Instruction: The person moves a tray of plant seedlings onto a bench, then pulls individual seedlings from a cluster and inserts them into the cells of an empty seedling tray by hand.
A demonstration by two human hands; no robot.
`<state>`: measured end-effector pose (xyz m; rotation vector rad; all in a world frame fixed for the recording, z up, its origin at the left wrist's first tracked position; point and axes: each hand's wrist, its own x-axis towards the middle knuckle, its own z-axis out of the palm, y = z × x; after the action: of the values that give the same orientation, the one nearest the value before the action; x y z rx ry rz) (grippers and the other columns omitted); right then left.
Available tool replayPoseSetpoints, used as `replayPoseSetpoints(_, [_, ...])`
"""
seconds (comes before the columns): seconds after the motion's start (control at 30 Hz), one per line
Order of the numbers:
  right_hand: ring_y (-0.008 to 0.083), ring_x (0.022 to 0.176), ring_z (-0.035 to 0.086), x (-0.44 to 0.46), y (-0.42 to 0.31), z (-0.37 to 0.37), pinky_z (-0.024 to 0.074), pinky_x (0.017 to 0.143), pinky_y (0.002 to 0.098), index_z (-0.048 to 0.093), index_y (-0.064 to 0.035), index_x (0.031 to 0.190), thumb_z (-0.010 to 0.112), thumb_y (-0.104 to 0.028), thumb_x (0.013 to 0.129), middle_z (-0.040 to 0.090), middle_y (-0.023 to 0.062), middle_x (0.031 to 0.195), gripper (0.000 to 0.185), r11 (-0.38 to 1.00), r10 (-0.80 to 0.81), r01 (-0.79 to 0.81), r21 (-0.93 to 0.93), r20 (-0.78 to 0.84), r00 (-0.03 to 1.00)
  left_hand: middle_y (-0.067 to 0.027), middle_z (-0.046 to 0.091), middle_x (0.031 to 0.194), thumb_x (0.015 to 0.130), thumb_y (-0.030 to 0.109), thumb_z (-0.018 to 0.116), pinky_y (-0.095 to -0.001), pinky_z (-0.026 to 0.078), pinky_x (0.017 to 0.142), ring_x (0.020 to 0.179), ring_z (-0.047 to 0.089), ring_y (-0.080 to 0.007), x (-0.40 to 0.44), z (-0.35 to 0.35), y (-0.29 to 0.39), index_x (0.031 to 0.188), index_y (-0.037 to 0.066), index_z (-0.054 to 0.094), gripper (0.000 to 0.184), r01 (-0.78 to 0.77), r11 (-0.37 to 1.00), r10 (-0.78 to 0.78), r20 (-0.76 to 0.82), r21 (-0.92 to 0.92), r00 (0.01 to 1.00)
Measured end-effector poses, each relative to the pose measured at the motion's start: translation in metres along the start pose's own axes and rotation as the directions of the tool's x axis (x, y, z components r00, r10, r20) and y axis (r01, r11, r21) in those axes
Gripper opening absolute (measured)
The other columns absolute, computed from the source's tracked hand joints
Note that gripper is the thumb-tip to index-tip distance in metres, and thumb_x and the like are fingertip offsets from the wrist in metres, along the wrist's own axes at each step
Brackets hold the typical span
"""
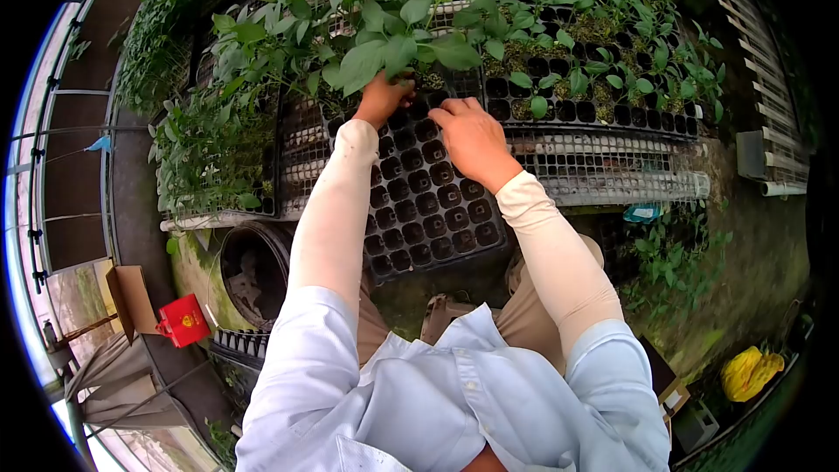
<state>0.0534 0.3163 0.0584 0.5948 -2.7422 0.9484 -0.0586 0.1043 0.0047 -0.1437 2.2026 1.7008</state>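
A black seedling tray (pixel 428 203) extends toward me, its near cells without plants. Over its far left part, my left hand (pixel 384 100) is closed, fingertips curled down among the cells beneath broad green leaves (pixel 393 57). What those fingers hold is hidden by the foliage. Across the tray's right edge lies my right hand (pixel 474 140), its bent fingers resting on the upper cells and its thumb out of sight. Leafy seedlings (pixel 376 0) crowd the tray's far end, right beyond both hands.
More seedling trays (pixel 594 114) with plants lie on the wire-mesh bench (pixel 612 162). A black round tub (pixel 253 267) stands left of my legs. A red box (pixel 183 321) is at the lower left, and a yellow bag (pixel 752 373) lies at the lower right.
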Motion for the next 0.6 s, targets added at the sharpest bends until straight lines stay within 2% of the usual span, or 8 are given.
replayPoseSetpoints(0.1, [0.0318, 0.111, 0.054, 0.016, 0.011, 0.015, 0.0471, 0.093, 0.0416, 0.064, -0.0072, 0.118, 0.061, -0.004, 0.079, 0.060, 0.0111, 0.122, 0.039, 0.984, 0.031, -0.031, -0.175, -0.003, 1.000, -0.0102, 0.069, 0.085, 0.087, 0.018, 0.071, -0.0353, 0.053, 0.069, 0.076, 0.066, -0.0196, -0.020, -0.002, -0.009, 0.114, -0.001, 0.067, 0.033, -0.112, 0.964, 0.169, -0.227, 0.241, 0.959])
replayPoseSetpoints(0.13, [0.0323, 0.117, 0.052, 0.020, 0.013, 0.022, 0.0450, 0.095, 0.0429, 0.063, -0.0081, 0.121, 0.061, -0.005, 0.081, 0.059, 0.0109, 0.126, 0.041, 0.987, 0.040, -0.041, -0.158, -0.014, 0.999, -0.0138, 0.070, 0.089, 0.086, 0.020, 0.070, -0.0403, 0.053, 0.074, 0.079, 0.067, -0.0293, -0.020, -0.004, -0.022, 0.112, 0.002, 0.070, 0.032, -0.163, 0.912, 0.277, -0.272, 0.376, 0.922])
replayPoseSetpoints(0.17, [0.0323, 0.117, 0.052, 0.025, 0.015, 0.030, 0.0450, 0.095, 0.0429, 0.063, -0.0081, 0.121, 0.061, -0.005, 0.081, 0.059, 0.0109, 0.126, 0.041, 0.987, 0.026, -0.027, -0.158, -0.010, 1.000, -0.0175, 0.068, 0.092, 0.088, 0.020, 0.066, -0.0444, 0.051, 0.077, 0.085, 0.065, -0.0375, -0.032, -0.003, -0.014, 0.109, 0.003, 0.069, 0.027, -0.177, 0.791, 0.376, -0.237, 0.586, 0.896])
replayPoseSetpoints(0.23, [0.0325, 0.122, 0.051, 0.034, 0.017, 0.042, 0.0438, 0.096, 0.0426, 0.063, -0.0083, 0.123, 0.060, -0.006, 0.083, 0.058, 0.0110, 0.130, 0.040, 0.968, -0.021, 0.004, -0.252, -0.066, 0.998, -0.0178, 0.067, 0.093, 0.089, 0.017, 0.062, -0.0458, 0.051, 0.077, 0.086, 0.064, -0.0388, -0.024, -0.001, -0.045, 0.102, 0.005, 0.068, 0.019, -0.321, 0.729, 0.537, -0.214, 0.605, 0.816])
replayPoseSetpoints(0.37, [0.0319, 0.122, 0.051, 0.041, 0.008, 0.047, 0.0422, 0.094, 0.0430, 0.066, -0.0100, 0.120, 0.060, -0.010, 0.083, 0.060, 0.0100, 0.128, 0.037, 0.955, 0.093, -0.094, -0.283, -0.017, 0.996, -0.0157, 0.064, 0.114, 0.089, 0.011, 0.055, -0.0483, 0.051, 0.081, 0.097, 0.063, -0.0381, -0.055, 0.018, 0.006, 0.107, 0.013, 0.073, 0.025, -0.017, 0.632, 0.290, -0.216, 0.775, 0.933])
replayPoseSetpoints(0.4, [0.0325, 0.121, 0.052, 0.045, 0.014, 0.060, 0.0419, 0.092, 0.0442, 0.068, -0.0106, 0.113, 0.060, -0.011, 0.082, 0.064, 0.0093, 0.121, 0.033, 0.916, 0.017, -0.022, -0.400, -0.017, 1.000, -0.0164, 0.065, 0.112, 0.088, 0.010, 0.053, -0.0483, 0.051, 0.081, 0.099, 0.063, -0.0382, -0.051, 0.017, 0.002, 0.111, 0.015, 0.074, 0.031, -0.016, 0.567, 0.291, -0.182, 0.824, 0.939])
replayPoseSetpoints(0.5, [0.0337, 0.119, 0.053, 0.046, 0.020, 0.070, 0.0418, 0.090, 0.0445, 0.070, -0.0099, 0.108, 0.059, -0.011, 0.082, 0.066, 0.0097, 0.116, 0.028, 0.928, 0.052, -0.045, -0.371, 0.008, 0.999, -0.0168, 0.070, 0.101, 0.087, 0.012, 0.052, -0.0475, 0.052, 0.083, 0.097, 0.066, -0.0379, -0.043, 0.015, -0.006, 0.110, 0.016, 0.073, 0.031, -0.024, 0.618, 0.306, -0.212, 0.786, 0.928])
replayPoseSetpoints(0.6, [0.0353, 0.125, 0.050, 0.048, 0.019, 0.060, 0.0386, 0.100, 0.0472, 0.069, -0.0127, 0.111, 0.059, -0.012, 0.083, 0.064, 0.0061, 0.121, 0.030, 0.953, 0.073, -0.075, -0.295, -0.018, 0.997, -0.0173, 0.068, 0.106, 0.085, 0.017, 0.055, -0.0480, 0.052, 0.086, 0.100, 0.064, -0.0384, -0.028, 0.004, -0.012, 0.108, 0.016, 0.073, 0.030, -0.033, 0.669, 0.172, -0.112, 0.743, 0.979])
